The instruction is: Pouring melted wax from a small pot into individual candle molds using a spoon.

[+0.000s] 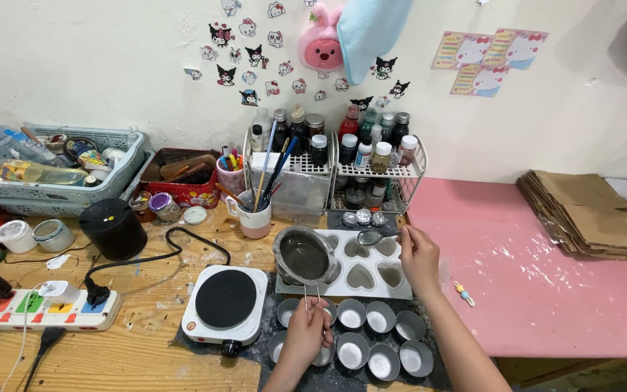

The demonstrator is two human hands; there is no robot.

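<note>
Head view: left hand (pixel 308 330) gripping pot (pixel 303 255) handle.

Labelled bottles (pixel 371 141) stood on white wire rack (pixel 379 171) | pastel paper signs (pixel 489 58) on wall | flattened brown cardboard (pixel 591 212) lay on pink surface (pixel 531 290), right.

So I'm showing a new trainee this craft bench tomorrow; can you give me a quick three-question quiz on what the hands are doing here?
1. True or false: the left hand holds the small metal pot by its wire handle above the heart mould tray.
2. What does the right hand hold? A) spoon B) brush C) bottle
3. How many round tins in the front two rows look filled white?

Key: 1 true; 2 A, a spoon; 3 five, though the hand hides part of two others.
</note>
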